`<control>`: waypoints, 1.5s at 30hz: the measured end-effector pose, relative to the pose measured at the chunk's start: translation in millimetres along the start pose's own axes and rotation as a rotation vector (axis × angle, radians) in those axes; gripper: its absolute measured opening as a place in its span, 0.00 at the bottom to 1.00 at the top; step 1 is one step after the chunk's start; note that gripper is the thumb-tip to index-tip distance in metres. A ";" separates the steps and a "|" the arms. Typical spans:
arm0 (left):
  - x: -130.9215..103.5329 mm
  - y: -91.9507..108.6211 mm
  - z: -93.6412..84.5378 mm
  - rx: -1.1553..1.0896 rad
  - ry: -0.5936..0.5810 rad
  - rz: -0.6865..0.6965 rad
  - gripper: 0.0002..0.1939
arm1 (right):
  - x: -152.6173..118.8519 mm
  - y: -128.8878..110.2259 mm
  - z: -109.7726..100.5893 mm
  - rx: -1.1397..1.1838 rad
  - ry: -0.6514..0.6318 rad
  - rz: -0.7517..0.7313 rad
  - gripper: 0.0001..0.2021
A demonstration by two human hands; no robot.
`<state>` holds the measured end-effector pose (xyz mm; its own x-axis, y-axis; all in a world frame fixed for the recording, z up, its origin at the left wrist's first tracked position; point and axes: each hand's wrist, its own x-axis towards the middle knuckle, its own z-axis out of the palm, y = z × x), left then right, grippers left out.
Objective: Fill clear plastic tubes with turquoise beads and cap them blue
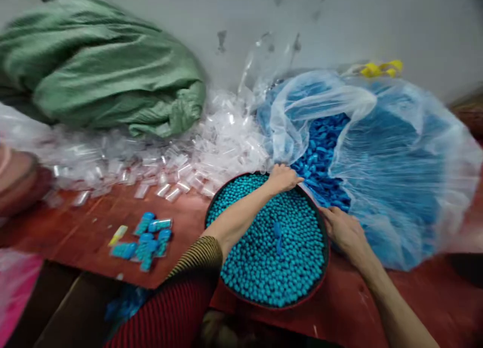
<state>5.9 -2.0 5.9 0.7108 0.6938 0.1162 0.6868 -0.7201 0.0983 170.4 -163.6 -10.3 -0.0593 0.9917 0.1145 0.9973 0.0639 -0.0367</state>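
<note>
A round dark-rimmed tub point(327, 267) full of small teal balls point(271, 272) stands on the red surface, with a blue piece point(278, 237) lying on the balls. My left hand point(284, 179) reaches across the tub and is closed on its far rim, beside the opening of the clear bag. At the tub's right rim is my right hand point(343, 229), its fingers curled round the edge. Right behind the tub, a large clear bag point(400, 166) lies open, showing many blue pieces point(320, 156).
Clear plastic tubes point(184, 171) are heaped behind and left of the tub under a green sack point(113, 76). Several teal-filled tubes point(146, 245) lie on the red table point(94, 237). Yellow ties point(381, 68) stick up behind the bag. A pink item point(17, 287) is at lower left.
</note>
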 end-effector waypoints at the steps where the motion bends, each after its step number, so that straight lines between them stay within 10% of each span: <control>1: -0.5 2.3 -3.2 -0.020 0.008 0.016 0.22 | -1.2 -4.9 -3.2 -0.072 -0.005 0.008 0.15; 7: -63.2 -19.6 -23.9 -0.118 0.436 0.135 0.16 | 10.8 -57.1 -25.1 0.154 0.121 -0.142 0.16; 11: -127.1 -93.0 -21.0 -0.181 0.764 -0.531 0.17 | 70.0 -105.3 -28.7 0.510 0.175 -0.320 0.15; 15: -157.2 -154.1 -12.4 -0.405 0.612 -1.032 0.18 | 156.0 -140.5 -12.4 0.609 0.179 -0.257 0.18; 20: -142.5 -166.1 -2.2 -0.522 0.594 -0.966 0.19 | 214.7 -158.8 13.7 0.614 0.135 -0.216 0.27; 25: -120.5 -157.9 8.6 -0.627 0.698 -0.851 0.16 | 210.0 -154.1 23.0 0.561 0.082 -0.106 0.25; 33: -87.9 -152.1 -9.1 -0.645 0.532 -0.517 0.29 | 210.4 -151.9 18.1 0.506 -0.057 -0.129 0.25; 45: -113.6 -87.2 -9.4 -0.525 0.326 -0.101 0.18 | 135.2 -120.2 20.9 0.665 0.091 -0.323 0.22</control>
<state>-136.2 -18.2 -6.6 0.5065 0.7794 0.3688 0.5228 -0.6177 0.5875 41.6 -34.9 -11.1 -0.3120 0.9008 0.3020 0.6924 0.4333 -0.5770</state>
